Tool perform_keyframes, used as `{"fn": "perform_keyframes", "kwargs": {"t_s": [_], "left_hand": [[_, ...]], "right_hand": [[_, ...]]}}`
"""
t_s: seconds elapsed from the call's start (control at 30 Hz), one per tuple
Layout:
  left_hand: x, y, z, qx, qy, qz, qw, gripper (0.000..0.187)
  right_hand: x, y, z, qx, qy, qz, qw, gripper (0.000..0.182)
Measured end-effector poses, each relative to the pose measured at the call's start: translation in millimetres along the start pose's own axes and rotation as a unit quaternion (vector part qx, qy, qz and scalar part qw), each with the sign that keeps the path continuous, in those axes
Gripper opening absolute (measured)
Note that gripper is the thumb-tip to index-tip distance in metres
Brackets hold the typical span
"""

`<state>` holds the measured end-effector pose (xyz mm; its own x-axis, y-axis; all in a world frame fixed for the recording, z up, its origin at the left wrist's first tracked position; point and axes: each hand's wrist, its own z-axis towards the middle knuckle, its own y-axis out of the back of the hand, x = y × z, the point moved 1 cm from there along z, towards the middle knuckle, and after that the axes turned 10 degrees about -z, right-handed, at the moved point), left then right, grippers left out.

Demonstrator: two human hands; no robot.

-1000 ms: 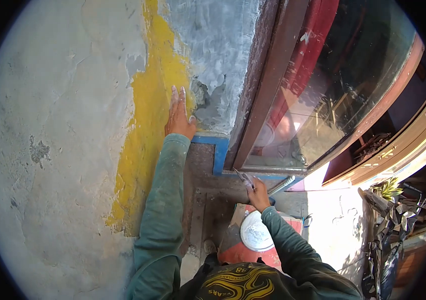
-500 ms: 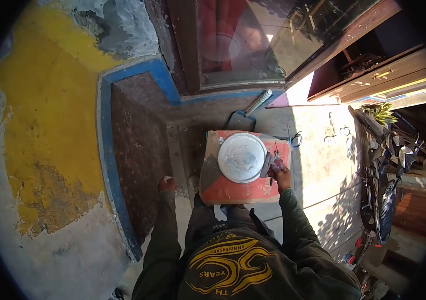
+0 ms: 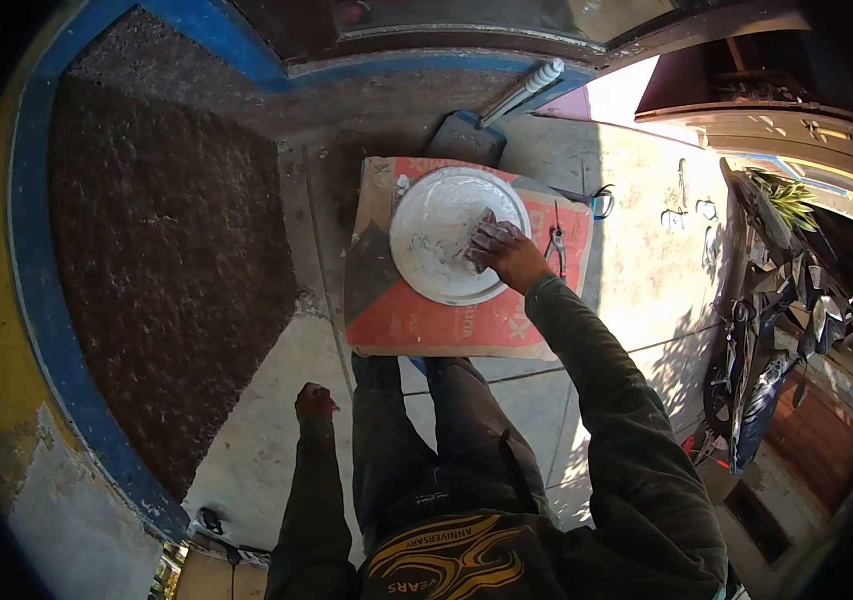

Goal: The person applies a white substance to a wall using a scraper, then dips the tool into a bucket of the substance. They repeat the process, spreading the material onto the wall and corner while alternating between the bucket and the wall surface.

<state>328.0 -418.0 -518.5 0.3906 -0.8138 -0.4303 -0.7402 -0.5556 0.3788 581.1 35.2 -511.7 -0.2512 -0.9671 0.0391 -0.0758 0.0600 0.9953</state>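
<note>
A round white pan or lid [image 3: 432, 230], smeared with grey-white streaks, lies on a red and grey printed sack [image 3: 417, 325]. Over its right half reaches my right hand [image 3: 507, 258], fingers curled round a crumpled greyish cloth [image 3: 482, 240] pressed against the white surface. The far side of the cloth is hidden by my fingers. Pliers [image 3: 557, 248] rest on the sack just right of the pan, close to my right wrist. Low beside my left leg hangs my left hand [image 3: 316, 402], loosely closed, with nothing visible in it.
Beyond the sack, a dustpan [image 3: 467, 138] with a white handle leans near the blue-edged wall. Dark-handled scissors [image 3: 602, 200] stick out at the sack's right edge. A brown recessed wall [image 3: 167, 230] stands at left; a motorbike [image 3: 762, 340] is parked at right.
My right hand has moved from the pan's right rim onto its surface with the greyish cloth. My view has shifted down and closer. My left hand still hangs at my side.
</note>
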Motion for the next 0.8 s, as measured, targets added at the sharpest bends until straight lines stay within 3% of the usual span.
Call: {"fn": "perform_keyframes", "kwargs": {"t_s": [0.07,0.13,0.17,0.5,0.8], "left_hand": [[17.6,-4.1,5.8,-0.002,0.007,0.032,0.999,0.018],[35.2,-8.9,15.0,-0.005,0.036,-0.021,0.999,0.017],[42.2,-9.4,21.0,-0.005,0.038,-0.022,0.999,0.017],[18.2,-23.2,44.7,0.0,-0.038,-0.056,0.998,0.011],[17.9,-35.6,42.2,0.009,-0.067,-0.07,0.995,0.016]], "right_hand": [[-11.7,-10.7,6.2,0.014,0.003,-0.002,1.0,0.029],[-20.9,-19.9,10.6,-0.027,0.036,-0.042,0.998,0.029],[-23.1,-24.0,11.3,0.015,0.033,-0.034,0.999,0.029],[-31.4,-38.6,9.0,0.005,0.042,-0.044,0.998,0.031],[-6.8,-37.0,-17.2,0.094,-0.045,-0.008,0.995,0.026]]}}
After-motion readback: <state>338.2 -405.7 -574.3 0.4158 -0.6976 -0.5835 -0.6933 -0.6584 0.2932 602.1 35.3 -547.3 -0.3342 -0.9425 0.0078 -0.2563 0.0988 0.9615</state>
